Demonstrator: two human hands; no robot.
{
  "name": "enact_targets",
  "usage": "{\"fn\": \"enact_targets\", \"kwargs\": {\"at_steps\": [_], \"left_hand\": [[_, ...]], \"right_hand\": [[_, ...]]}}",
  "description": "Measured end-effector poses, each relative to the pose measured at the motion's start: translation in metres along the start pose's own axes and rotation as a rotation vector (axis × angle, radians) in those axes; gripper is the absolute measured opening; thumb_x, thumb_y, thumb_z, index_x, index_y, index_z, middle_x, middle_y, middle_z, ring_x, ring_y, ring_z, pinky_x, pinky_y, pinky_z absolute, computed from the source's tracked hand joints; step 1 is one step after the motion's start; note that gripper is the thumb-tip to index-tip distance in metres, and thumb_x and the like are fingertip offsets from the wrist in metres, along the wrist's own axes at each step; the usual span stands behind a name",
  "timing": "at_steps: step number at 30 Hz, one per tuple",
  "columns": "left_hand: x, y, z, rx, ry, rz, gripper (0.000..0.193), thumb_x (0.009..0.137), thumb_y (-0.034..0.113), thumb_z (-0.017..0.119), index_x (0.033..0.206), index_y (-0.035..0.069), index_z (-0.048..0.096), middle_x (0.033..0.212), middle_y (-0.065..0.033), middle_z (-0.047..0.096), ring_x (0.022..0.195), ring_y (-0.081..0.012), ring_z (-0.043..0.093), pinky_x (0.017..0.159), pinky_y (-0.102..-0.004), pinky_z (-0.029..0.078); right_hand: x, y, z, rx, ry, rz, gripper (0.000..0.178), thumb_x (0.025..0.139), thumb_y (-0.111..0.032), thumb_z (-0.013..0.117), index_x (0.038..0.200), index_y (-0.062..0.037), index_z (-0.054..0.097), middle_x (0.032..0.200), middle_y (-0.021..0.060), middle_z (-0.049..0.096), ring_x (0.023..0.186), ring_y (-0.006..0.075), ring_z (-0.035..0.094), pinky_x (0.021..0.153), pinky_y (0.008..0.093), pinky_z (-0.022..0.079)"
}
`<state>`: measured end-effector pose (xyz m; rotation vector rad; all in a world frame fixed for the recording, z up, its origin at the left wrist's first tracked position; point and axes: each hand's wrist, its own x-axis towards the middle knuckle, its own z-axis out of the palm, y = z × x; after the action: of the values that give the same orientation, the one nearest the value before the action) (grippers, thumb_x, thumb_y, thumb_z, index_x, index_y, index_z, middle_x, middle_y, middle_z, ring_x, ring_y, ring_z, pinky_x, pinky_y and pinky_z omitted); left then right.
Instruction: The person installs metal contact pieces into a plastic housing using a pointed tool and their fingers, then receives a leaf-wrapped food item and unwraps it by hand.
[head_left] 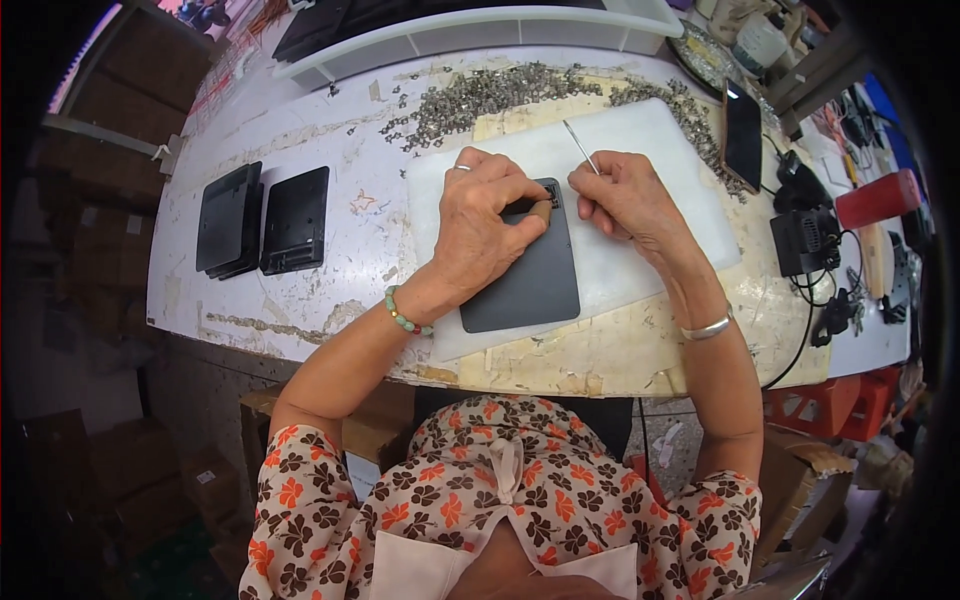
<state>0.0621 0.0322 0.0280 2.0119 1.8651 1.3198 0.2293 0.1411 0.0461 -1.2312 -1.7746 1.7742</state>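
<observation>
A dark grey flat plastic panel point(530, 285) lies on a white foam sheet point(640, 255) in front of me. Over its upper left part, my left hand point(485, 215) rests with thumb and fingertips pinched together beside a small recess point(551, 192) at the panel's far end. Whatever sits between those fingertips is hidden or too small to name. Just right of the panel, my right hand point(628, 200) is closed around a thin, pointed metal rod point(580, 146), whose visible end points up and away to the left. The rod is apart from the panel.
Several black plastic housings point(296, 220) lie at the left. Small metal clips point(490, 105) are heaped beyond the foam, before a white tray point(480, 35). On the right are a phone point(741, 135), a black device point(805, 243) with cables and a red cylinder point(878, 199).
</observation>
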Motion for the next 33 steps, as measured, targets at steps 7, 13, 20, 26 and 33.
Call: {"fn": "enact_targets", "kwargs": {"at_steps": [7,13,20,26,33], "left_hand": [[0.0004,-0.0023,0.0034,-0.042,0.015,-0.009,0.009,0.069,0.007,0.077,0.078,0.007,0.075,0.076,-0.0031,0.068,0.082,-0.0236,0.057,0.080,-0.0359,0.042],[0.0006,-0.0007,0.0010,-0.021,0.041,0.019,0.010,0.070,0.005,0.078,0.080,0.006,0.076,0.078,-0.0037,0.070,0.084,-0.0216,0.058,0.080,-0.0340,0.045],[0.0021,-0.0002,0.0025,0.010,-0.005,0.033,0.010,0.072,0.004,0.077,0.082,0.004,0.077,0.076,-0.0046,0.071,0.078,-0.0194,0.057,0.081,-0.0322,0.046],[0.0023,-0.0009,0.0045,0.006,0.000,0.019,0.011,0.072,0.004,0.077,0.083,0.003,0.077,0.076,-0.0059,0.071,0.078,-0.0205,0.056,0.079,-0.0330,0.046],[0.0040,0.0001,0.0061,0.026,-0.034,0.021,0.010,0.071,0.002,0.076,0.082,0.003,0.076,0.076,-0.0052,0.069,0.079,-0.0223,0.056,0.078,-0.0341,0.046]], "right_hand": [[-0.0003,0.0005,0.0012,-0.044,-0.025,-0.004,0.018,0.083,-0.017,0.063,0.082,0.0011,0.065,0.064,0.0052,0.063,0.044,0.0065,0.049,0.041,0.0230,0.035],[-0.0006,0.0016,-0.0001,-0.058,-0.033,-0.022,0.018,0.084,-0.016,0.062,0.084,0.0018,0.065,0.064,0.0054,0.062,0.044,0.0073,0.049,0.042,0.0245,0.035],[-0.0006,0.0026,0.0011,-0.060,-0.035,-0.043,0.018,0.092,-0.018,0.064,0.084,-0.0017,0.064,0.063,0.0021,0.059,0.043,0.0038,0.044,0.039,0.0205,0.029],[-0.0008,-0.0001,0.0002,-0.077,-0.059,-0.044,0.018,0.085,-0.017,0.065,0.085,0.0016,0.065,0.064,0.0050,0.062,0.045,0.0075,0.049,0.042,0.0240,0.036],[-0.0001,-0.0007,0.0031,-0.087,-0.082,-0.041,0.018,0.086,-0.015,0.068,0.087,0.0021,0.064,0.065,0.0056,0.063,0.045,0.0078,0.050,0.041,0.0236,0.036]]}}
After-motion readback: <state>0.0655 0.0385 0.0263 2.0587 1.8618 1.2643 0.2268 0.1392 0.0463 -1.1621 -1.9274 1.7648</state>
